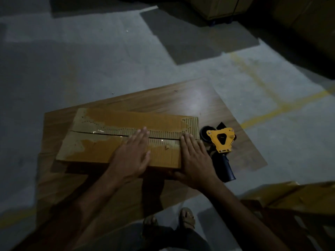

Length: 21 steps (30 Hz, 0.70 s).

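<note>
left hand (131, 156) flat, fingers straight | right hand (194, 160) flat | both pressing long corrugated cardboard box (94, 140)

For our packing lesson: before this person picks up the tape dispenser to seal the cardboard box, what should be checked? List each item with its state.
1. Left hand flat on the cardboard box: ok.
2. Right hand flat on its right end: ok.
3. Top seam closed to a narrow slit: ok.
4. Tape dispenser lying beside the right hand, on the wooden board: ok.
5. Tape loaded in the dispenser: cannot tell.
</note>
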Tool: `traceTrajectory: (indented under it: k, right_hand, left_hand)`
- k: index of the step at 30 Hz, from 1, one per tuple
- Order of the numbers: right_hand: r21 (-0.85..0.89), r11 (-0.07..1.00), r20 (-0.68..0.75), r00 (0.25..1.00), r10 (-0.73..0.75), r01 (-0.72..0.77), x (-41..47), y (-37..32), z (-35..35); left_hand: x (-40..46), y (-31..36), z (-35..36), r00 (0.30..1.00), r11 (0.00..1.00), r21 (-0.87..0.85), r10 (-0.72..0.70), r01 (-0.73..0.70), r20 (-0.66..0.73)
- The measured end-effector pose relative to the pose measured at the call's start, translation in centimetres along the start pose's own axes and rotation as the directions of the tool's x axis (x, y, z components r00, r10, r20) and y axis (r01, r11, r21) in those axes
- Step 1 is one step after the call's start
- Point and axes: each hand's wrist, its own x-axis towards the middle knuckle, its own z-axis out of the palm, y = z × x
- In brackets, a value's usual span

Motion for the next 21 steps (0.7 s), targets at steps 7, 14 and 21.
traceTrajectory:
  k: [7,14,21]
  right_hand:
    - [0.048,0.999,0.050,0.999,-0.021,0.018,3.0,-5.8,-0.5]
    - [0.114,0.994,0.027,1.000,-0.002,-0.001,1.6,-2.7,-0.2]
    - [0.282,0.901,-0.046,0.943,-0.330,0.329,7.5,-10.8,-1.2]
  left_hand:
    - [1.1,3.4,0.4,0.987,0.986,-0.045,0.159,-0.157,0.022]
    - [-2.6,-6.2,-1.7,0.993,0.991,-0.074,-0.115,0.113,-0.024]
    - [-1.2,-4.9,-1.1,0.998,0.996,-0.069,-0.059,0.059,-0.004]
